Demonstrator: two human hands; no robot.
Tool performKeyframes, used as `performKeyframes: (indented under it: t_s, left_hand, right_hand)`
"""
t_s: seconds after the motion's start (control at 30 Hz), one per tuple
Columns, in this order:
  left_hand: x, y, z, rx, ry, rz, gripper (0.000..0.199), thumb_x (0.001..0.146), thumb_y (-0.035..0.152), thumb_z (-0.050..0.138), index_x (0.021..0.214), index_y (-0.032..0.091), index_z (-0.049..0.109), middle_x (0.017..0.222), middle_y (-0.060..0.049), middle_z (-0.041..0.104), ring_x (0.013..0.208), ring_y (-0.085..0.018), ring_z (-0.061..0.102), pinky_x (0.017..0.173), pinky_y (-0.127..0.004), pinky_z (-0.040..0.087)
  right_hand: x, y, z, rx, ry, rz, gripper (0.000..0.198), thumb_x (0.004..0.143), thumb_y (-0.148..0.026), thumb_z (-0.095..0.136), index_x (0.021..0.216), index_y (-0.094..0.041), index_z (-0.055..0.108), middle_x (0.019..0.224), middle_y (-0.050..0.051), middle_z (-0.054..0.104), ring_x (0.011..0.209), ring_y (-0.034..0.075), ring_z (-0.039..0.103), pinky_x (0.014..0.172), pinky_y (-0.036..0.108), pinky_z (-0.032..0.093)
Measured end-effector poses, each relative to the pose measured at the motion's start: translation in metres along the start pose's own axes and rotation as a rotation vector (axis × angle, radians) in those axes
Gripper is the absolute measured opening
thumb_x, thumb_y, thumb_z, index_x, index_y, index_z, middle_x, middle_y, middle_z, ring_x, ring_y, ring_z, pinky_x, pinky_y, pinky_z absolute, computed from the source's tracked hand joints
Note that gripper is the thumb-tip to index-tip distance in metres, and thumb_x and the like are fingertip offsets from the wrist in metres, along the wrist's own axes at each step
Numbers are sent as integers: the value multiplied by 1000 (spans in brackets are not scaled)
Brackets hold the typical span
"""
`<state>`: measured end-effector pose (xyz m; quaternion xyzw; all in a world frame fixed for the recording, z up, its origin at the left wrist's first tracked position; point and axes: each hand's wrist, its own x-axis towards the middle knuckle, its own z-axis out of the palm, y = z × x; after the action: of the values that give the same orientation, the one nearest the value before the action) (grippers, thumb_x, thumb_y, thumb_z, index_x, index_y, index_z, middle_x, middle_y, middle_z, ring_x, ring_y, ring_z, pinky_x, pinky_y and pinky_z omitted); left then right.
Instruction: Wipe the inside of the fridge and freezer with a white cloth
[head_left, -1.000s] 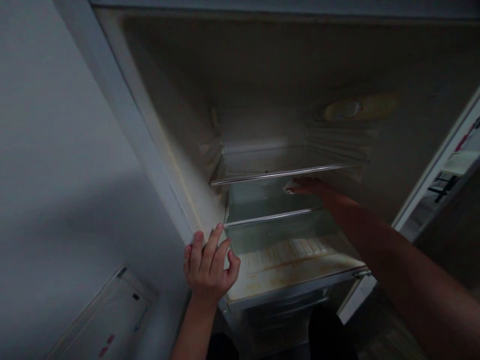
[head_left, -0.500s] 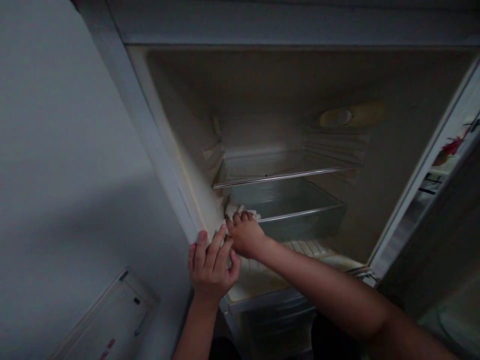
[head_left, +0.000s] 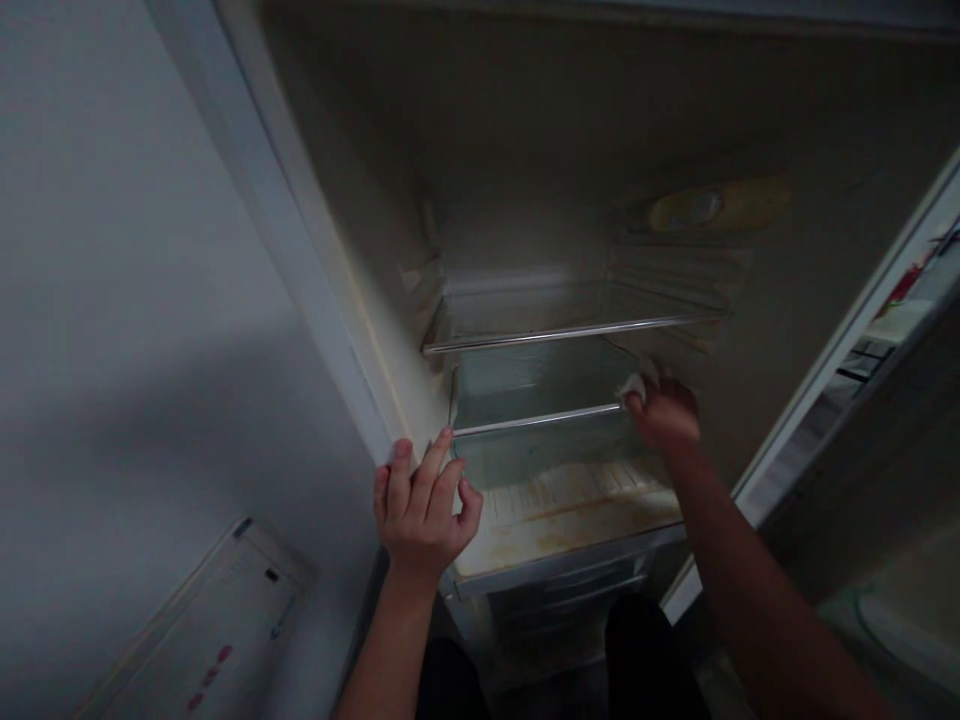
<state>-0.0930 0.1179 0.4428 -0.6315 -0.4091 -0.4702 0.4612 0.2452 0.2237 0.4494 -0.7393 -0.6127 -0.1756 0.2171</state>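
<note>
My right hand (head_left: pixel 664 410), slightly blurred, holds a whitish cloth (head_left: pixel 637 385) at the right end of the lower glass shelf (head_left: pixel 540 418) inside a fridge. That shelf has a bright front trim, which the cloth meets. My left hand (head_left: pixel 424 510) rests with fingers apart against the fridge's left front edge, its fingertips close to the shelf's left end. Above lies the upper glass shelf (head_left: pixel 577 332). Brownish stains mark the fridge floor (head_left: pixel 555 525) below.
A yellowed lamp housing (head_left: pixel 720 205) sits on the right inner wall. Drawers (head_left: pixel 566 600) are under the fridge floor. My dark-clothed knees (head_left: pixel 649 650) are close below. The open door (head_left: pixel 862 480) stands at right, and a white wall (head_left: pixel 150 250) at left.
My right hand has moved with the cloth from the left end of the lower shelf to its right end. The left hand stays in place; the view has tilted slightly downward.
</note>
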Motion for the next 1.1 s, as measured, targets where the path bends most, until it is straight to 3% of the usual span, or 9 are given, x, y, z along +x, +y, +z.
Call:
performKeyframes:
  t_s: [0.1,0.27,0.37,0.53,0.67,0.8,0.9,1.0,1.1]
  left_hand:
    - [-2,-2,1,-18,-11,2,28,80,13,58,105,23,69,124,-5,73,151,-26,32,124,-47,24]
    - [-4,-6,2,-32,-8,16,33,83,9,55,111,22,68,124,-5,73,151,-25,31,124,-46,23]
    - [-2,-8,1,-45,-19,23,32,83,9,55,111,21,66,122,-6,74,153,-21,28,124,-43,21]
    - [-5,-9,2,-65,-52,0,36,81,8,55,112,23,63,127,-5,71,155,-20,23,125,-48,19]
    - [-8,-10,6,-75,-66,-55,37,78,9,59,112,21,64,128,-8,71,154,-25,25,123,-53,20]
    - [-11,-9,0,-170,-38,-41,40,74,7,65,111,22,63,125,-9,72,153,-29,27,124,-56,19]
    - [-24,8,-7,-391,-90,-90,40,74,7,67,109,25,61,126,-8,72,139,-30,51,121,-57,28]
    - [-44,43,-2,-713,-233,-379,32,82,15,65,113,24,61,122,-9,72,114,-25,68,108,-49,46]
    - [-56,85,21,-1093,-382,-982,28,90,29,61,117,22,60,116,-11,72,103,-24,71,98,-44,52]
  right_hand:
    - [-32,-55,10,180,99,-185,55,103,-35,32,149,-10,48,142,21,50,138,33,39,118,51,26]
    - [-87,-180,21,476,77,-727,61,99,-36,49,158,-25,36,165,11,21,154,34,9,124,55,14]
    - [-112,-209,24,558,8,-770,53,103,-32,39,153,-17,43,166,12,20,155,30,10,125,51,18]
    - [-165,-179,31,602,-265,-832,52,95,-39,52,139,-12,57,153,17,43,144,31,36,126,50,20]
    - [-181,-166,38,577,-447,-754,64,98,-52,46,150,-15,46,156,18,38,146,36,33,122,51,27]
    - [-164,-145,46,485,-485,-649,62,99,-58,43,150,-21,49,155,19,38,147,40,29,120,57,23]
    - [-155,-93,55,403,-422,-514,59,101,-56,41,150,-24,49,157,17,36,147,39,29,119,55,25]
    - [-149,-20,65,246,-281,-264,62,100,-57,44,147,-19,53,155,19,38,145,39,32,119,53,25]
    - [-143,39,69,103,-212,-15,71,96,-62,48,146,-12,53,143,24,49,130,39,48,111,52,35]
